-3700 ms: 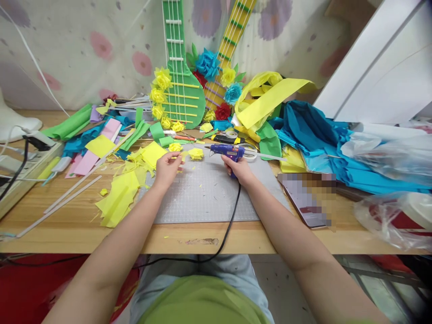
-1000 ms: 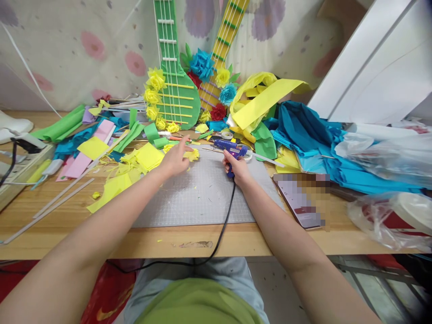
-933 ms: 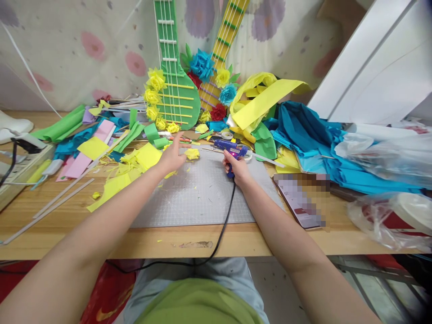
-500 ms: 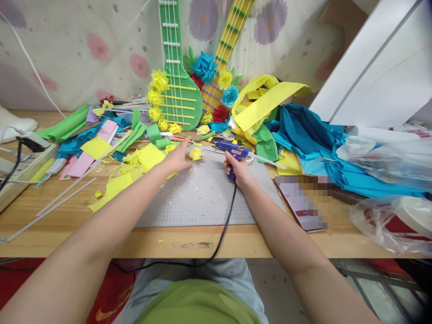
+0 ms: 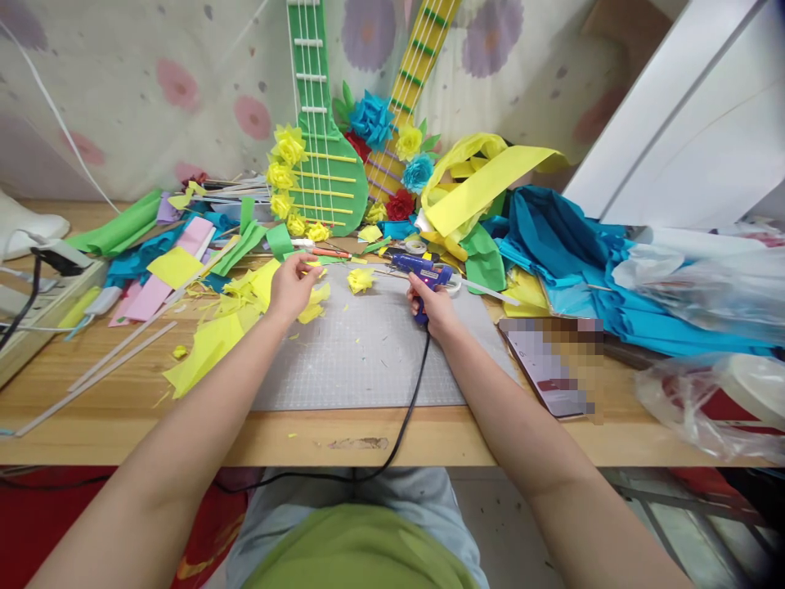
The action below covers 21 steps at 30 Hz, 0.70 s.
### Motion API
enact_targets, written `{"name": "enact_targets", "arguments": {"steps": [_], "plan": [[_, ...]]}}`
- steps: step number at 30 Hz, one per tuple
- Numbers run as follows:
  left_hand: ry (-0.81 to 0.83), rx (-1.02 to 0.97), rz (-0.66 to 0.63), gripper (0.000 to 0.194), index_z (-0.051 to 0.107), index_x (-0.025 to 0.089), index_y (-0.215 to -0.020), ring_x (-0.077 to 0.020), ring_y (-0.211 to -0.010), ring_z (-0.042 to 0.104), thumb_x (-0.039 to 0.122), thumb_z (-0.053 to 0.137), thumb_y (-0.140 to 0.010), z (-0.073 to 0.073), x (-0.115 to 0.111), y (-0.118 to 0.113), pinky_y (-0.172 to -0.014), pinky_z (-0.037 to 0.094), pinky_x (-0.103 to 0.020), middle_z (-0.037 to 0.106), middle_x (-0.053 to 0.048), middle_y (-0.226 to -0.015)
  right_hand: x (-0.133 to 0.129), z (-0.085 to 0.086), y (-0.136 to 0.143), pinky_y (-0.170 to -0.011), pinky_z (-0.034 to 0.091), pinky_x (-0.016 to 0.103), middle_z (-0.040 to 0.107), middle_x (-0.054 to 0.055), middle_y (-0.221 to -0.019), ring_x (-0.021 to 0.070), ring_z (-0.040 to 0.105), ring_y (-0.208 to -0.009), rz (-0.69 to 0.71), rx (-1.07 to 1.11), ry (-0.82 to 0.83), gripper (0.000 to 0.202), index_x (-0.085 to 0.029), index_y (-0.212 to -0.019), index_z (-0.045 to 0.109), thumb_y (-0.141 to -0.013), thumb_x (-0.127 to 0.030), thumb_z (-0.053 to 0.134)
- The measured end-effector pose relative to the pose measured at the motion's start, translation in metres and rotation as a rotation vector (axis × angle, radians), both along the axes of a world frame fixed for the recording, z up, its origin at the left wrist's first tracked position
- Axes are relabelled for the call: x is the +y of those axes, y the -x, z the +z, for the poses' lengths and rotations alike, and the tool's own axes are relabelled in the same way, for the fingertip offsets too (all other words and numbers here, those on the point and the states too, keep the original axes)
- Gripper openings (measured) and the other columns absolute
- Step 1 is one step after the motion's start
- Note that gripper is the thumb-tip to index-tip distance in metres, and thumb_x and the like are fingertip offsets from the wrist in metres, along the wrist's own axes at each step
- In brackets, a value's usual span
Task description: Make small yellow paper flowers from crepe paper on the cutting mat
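My right hand (image 5: pixel 432 301) is wrapped around the handle of a blue glue gun (image 5: pixel 423 270), its nozzle pointing left and a white glue stick (image 5: pixel 491 291) jutting out behind. To the left, my left hand (image 5: pixel 293 286) is closed in a pinch at a small yellow paper piece (image 5: pixel 316 271); its fingertips partly cover it. Between the hands a yellow paper rose (image 5: pixel 361 281) rests on the grey cutting mat (image 5: pixel 361 368). Loose yellow petals (image 5: pixel 315 304) lie beside my left hand. Behind stands a green paper guitar (image 5: pixel 334 176) edged with yellow roses.
A yellow guitar (image 5: pixel 383 176) leans at the back. Cut yellow paper (image 5: pixel 208 348) and long strips (image 5: pixel 116 356) lie left, near a power strip (image 5: pixel 49 311). Blue paper (image 5: pixel 552 237), a phone (image 5: pixel 545 376) and a plastic-wrapped tub (image 5: pixel 729 401) are right. The gun's black cord (image 5: pixel 412 401) crosses the table edge.
My left hand has moved left, away from the yellow rose, and its spread fingers have come together at the yellow paper. The right hand and glue gun have stayed in place.
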<state>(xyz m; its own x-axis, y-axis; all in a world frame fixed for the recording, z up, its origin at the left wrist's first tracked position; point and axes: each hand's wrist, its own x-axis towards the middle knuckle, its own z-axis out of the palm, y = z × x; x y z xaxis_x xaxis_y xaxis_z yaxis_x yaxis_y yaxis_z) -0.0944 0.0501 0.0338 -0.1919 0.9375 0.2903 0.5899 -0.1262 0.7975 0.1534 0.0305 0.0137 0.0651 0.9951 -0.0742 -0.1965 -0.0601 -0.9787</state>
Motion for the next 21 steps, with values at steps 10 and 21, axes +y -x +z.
{"name": "enact_targets", "arguments": {"steps": [10,21], "plan": [[0.082,0.502,0.151,0.023,0.062,0.022,-0.088,-0.0221,-0.085,0.055,0.038,0.050,-0.077,-0.003,-0.020,0.005,-0.073,0.041,-0.033,0.058,-0.006,-0.088,-0.001,0.001,0.000,-0.033,0.031,0.018,0.048,-0.004,-0.048,0.0032,0.036,-0.035,-0.012,-0.005,0.006,0.041,-0.018,-0.053,0.048,-0.058,-0.053,0.068],[0.205,0.887,-0.469,0.036,0.064,0.024,-0.095,-0.0211,-0.096,0.055,0.011,0.050,-0.064,0.016,0.033,-0.007,-0.084,0.041,-0.030,0.061,-0.004,-0.103,-0.002,0.002,0.000,-0.033,0.031,0.019,0.048,-0.005,-0.050,0.0030,0.037,-0.035,-0.016,-0.008,0.017,0.040,-0.018,-0.055,0.048,-0.058,-0.053,0.067]]}}
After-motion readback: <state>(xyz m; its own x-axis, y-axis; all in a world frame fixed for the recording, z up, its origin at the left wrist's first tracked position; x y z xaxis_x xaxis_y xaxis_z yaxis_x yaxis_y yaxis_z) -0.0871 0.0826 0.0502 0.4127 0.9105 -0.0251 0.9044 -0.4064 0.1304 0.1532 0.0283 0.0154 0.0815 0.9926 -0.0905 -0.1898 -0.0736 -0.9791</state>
